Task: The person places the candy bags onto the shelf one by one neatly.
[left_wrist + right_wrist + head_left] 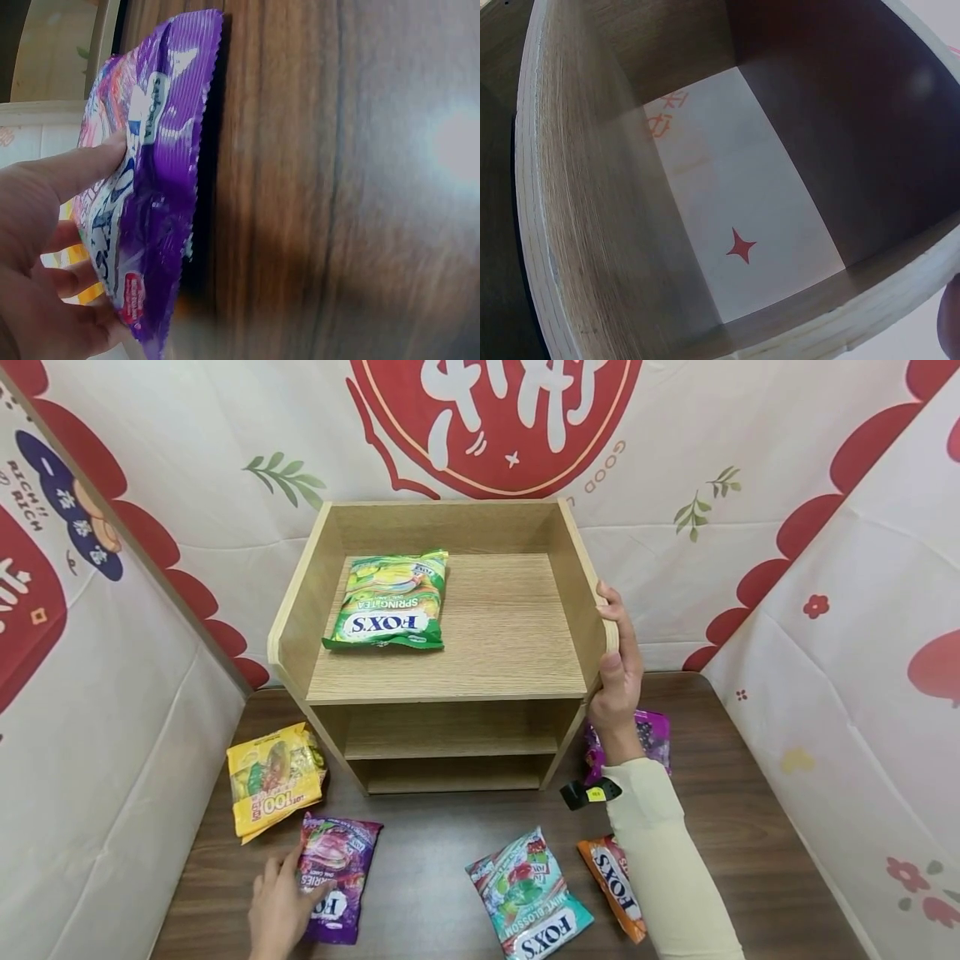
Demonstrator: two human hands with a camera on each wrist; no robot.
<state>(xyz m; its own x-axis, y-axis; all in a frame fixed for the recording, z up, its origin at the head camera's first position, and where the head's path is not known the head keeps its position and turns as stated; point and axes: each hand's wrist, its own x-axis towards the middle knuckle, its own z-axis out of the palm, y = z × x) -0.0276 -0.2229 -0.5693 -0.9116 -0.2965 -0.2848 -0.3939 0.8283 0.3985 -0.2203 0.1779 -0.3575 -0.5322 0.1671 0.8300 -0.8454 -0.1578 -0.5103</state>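
Observation:
My left hand (279,902) holds a purple Fox's berries candy bag (347,860) by its left side, near the table's front left. In the left wrist view the thumb lies on the front of the bag (176,165), while the other fingers go behind its edge. My right hand (618,681) grips the right side panel of a small wooden shelf (510,627), thumb at the front edge and fingers round the outside. The right wrist view looks into a compartment of the shelf (577,180). On the shelf's top board lies a green Fox's Spring Tea bag (390,602).
A yellow candy bag (277,777) lies left of the shelf. At the front are a teal Mint Blossom bag (525,893) and an orange Fox's bag (611,881), partly under my right sleeve. Another purple bag (654,735) sits behind my right wrist. Printed cloth walls (645,552) surround the table.

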